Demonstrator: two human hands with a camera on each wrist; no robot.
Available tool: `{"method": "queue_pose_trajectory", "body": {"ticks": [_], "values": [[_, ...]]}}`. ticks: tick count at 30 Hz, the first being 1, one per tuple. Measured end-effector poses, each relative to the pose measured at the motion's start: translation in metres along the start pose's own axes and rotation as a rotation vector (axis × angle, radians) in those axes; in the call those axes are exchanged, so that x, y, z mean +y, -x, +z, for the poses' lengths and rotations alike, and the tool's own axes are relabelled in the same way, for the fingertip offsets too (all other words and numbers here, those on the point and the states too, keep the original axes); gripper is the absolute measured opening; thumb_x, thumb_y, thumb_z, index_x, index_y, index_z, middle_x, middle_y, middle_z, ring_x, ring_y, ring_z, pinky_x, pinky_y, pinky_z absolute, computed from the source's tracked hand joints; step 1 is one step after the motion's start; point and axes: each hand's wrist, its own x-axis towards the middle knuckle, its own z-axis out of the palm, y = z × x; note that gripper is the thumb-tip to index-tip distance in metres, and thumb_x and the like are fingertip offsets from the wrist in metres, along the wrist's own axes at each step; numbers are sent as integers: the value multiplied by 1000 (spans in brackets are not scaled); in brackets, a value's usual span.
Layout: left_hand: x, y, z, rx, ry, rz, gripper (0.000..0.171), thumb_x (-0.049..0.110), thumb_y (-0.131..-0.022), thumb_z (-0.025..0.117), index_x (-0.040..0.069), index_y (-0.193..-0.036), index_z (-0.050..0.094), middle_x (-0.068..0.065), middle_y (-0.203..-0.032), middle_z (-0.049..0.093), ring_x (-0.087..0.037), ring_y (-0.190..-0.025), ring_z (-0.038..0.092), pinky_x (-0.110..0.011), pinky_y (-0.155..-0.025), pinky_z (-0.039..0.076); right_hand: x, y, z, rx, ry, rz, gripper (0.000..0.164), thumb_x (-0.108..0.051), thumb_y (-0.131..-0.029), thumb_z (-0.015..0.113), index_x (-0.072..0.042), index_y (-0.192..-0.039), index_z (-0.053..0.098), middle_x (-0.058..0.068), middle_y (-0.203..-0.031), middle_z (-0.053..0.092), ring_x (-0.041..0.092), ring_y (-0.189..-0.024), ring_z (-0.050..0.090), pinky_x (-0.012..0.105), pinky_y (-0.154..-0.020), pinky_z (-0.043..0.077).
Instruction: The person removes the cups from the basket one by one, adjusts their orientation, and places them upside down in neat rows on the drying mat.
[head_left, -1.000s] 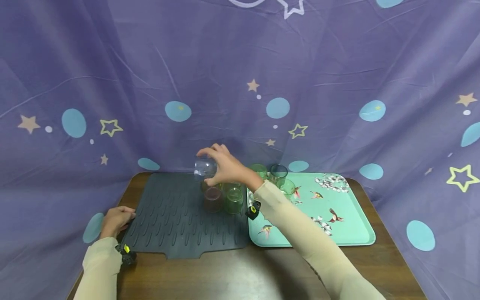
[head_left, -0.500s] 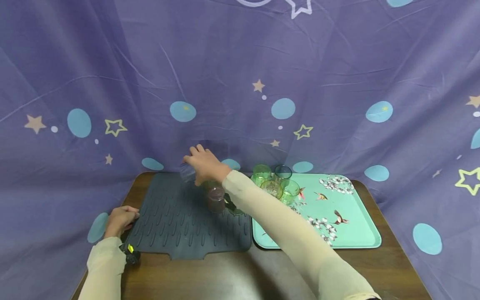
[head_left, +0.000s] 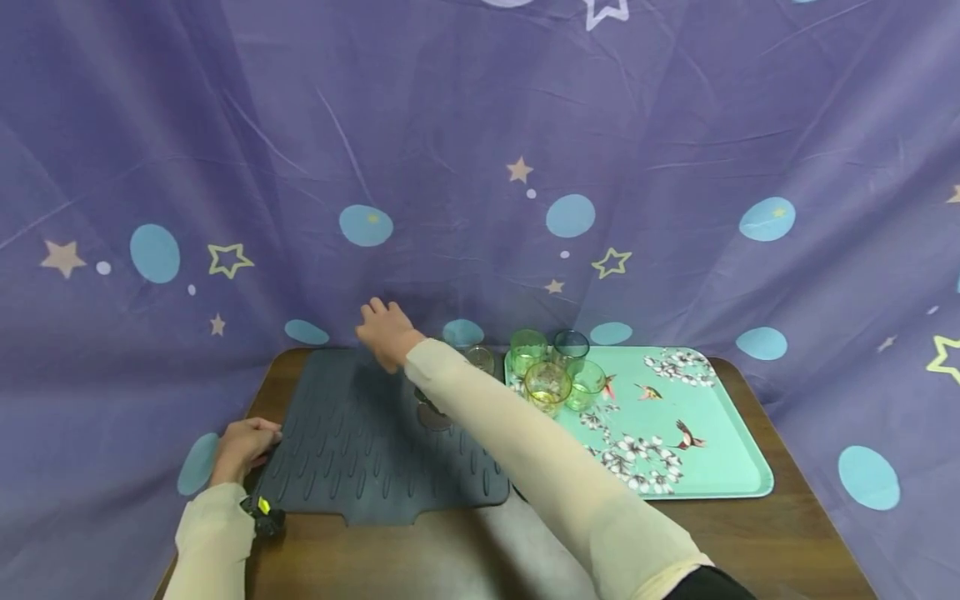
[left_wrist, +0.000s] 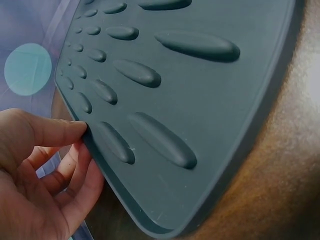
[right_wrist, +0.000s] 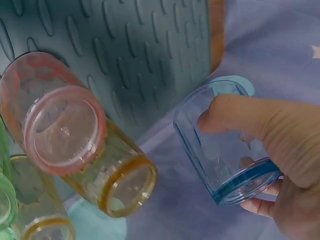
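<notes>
My left hand [head_left: 243, 446] pinches the left edge of a dark grey drying mat [head_left: 352, 450] between thumb and fingers, as the left wrist view shows up close. My right hand [head_left: 386, 335] is over the mat's far part, gripping a clear blue glass [right_wrist: 220, 150] round its side. The thick base of this glass faces the right wrist camera, its mouth turned away; in the head view the hand hides it. Beside it on the mat stand upside-down glasses: a pink one [right_wrist: 65, 125], an amber one [right_wrist: 125, 187], another amber one [right_wrist: 45, 220] and green glass [right_wrist: 5, 205] at the view's edge.
A mint tray [head_left: 720, 450] with flowers and birds lies right of the mat. On its far left stand a yellow glass [head_left: 547, 387], green glasses [head_left: 587, 385] and a dark-rimmed glass [head_left: 571, 346]. Behind the wooden table [head_left: 757, 533] hangs a purple curtain [head_left: 465, 167].
My right hand has carried the blue glass leftward over the mat, past the other glasses. Its forearm now covers most of them. The left hand still holds the mat's edge.
</notes>
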Motion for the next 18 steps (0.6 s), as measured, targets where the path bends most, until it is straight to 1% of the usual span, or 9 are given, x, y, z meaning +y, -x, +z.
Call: {"method": "queue_pose_trajectory", "body": {"ticks": [3, 6, 7, 12, 14, 18], "values": [[0, 0, -1, -10, 3, -3, 25, 5, -91, 63, -9, -111, 68, -30, -119, 63, -31, -97, 64, -42, -73, 61, -6, -8, 8, -20, 41, 6, 45, -30, -92, 70, -30, -136, 58, 2, -152, 38, 19, -126, 32, 37, -113, 38], [-4, 0, -2, -28, 22, -6, 24, 5, -90, 64, -8, -110, 69, -26, -113, 66, -26, -92, 65, -40, -72, 61, -14, -17, 16, -34, 51, 7, 36, -33, -93, 70, -31, -127, 63, 1, -149, 40, 18, -125, 33, 35, -111, 39], [-5, 0, -2, -35, 27, -4, 24, 5, -90, 65, -8, -110, 69, -24, -111, 67, -24, -90, 65, -40, -72, 61, -17, -20, 19, -39, 55, 9, 34, -34, -93, 69, -32, -127, 63, 0, -149, 41, 18, -125, 33, 35, -110, 39], [-7, -4, -4, -52, 45, -10, 24, 4, -88, 65, -7, -109, 70, -19, -105, 69, -20, -87, 65, -40, -71, 61, -26, -31, 26, -50, 65, 34, 30, -35, -101, 58, -34, -130, 61, -2, -148, 41, 17, -127, 33, 32, -107, 39], [-7, -5, -4, -48, 46, -18, 23, 3, -88, 64, -7, -109, 70, -20, -107, 69, -21, -87, 65, -40, -71, 61, -27, -33, 28, -48, 73, 45, 30, -34, -103, 53, -35, -133, 60, -3, -147, 42, 16, -127, 34, 32, -106, 41], [-5, -10, -2, -37, 40, -22, 23, 3, -89, 64, -8, -109, 69, -22, -108, 68, -24, -90, 64, -39, -69, 60, -29, -34, 31, -54, 83, 65, 33, -32, -105, 49, -36, -136, 58, -5, -142, 45, 15, -126, 35, 30, -102, 42]]}}
